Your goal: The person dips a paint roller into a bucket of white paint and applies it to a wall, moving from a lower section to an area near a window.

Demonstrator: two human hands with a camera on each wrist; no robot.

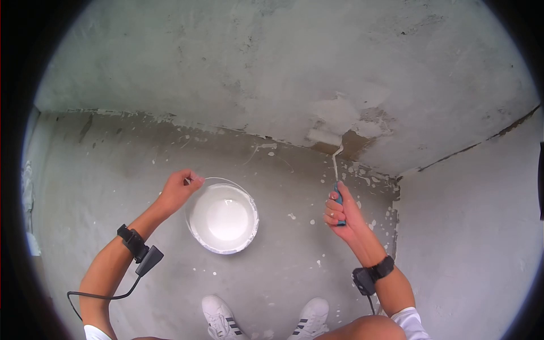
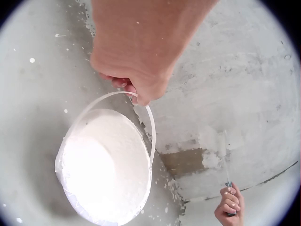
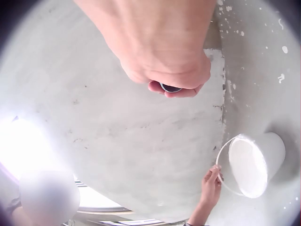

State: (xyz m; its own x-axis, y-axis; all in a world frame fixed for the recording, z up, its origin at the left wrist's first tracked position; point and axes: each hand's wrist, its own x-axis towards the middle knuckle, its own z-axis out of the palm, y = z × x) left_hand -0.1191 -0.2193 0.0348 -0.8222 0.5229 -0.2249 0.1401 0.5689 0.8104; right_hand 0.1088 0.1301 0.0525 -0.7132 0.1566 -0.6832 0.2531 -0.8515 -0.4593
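A white bucket of white paint (image 1: 222, 218) stands on the concrete floor, also seen in the left wrist view as the bucket (image 2: 106, 165) and in the right wrist view as the bucket (image 3: 251, 165). My left hand (image 1: 180, 188) grips its thin wire handle (image 2: 146, 117), raised above the rim. My right hand (image 1: 341, 211) grips the blue handle of a small paint roller (image 1: 336, 164), whose white roller head (image 1: 323, 137) touches the wall at a bare brown patch. In the right wrist view only the handle's butt (image 3: 170, 88) shows under my curled fingers.
The grey wall (image 1: 283, 68) meets the floor along a paint-spattered seam, with a side wall (image 1: 470, 226) at the right forming a corner. My two white shoes (image 1: 221, 317) stand near the bottom edge. Paint drips dot the floor (image 1: 102, 187).
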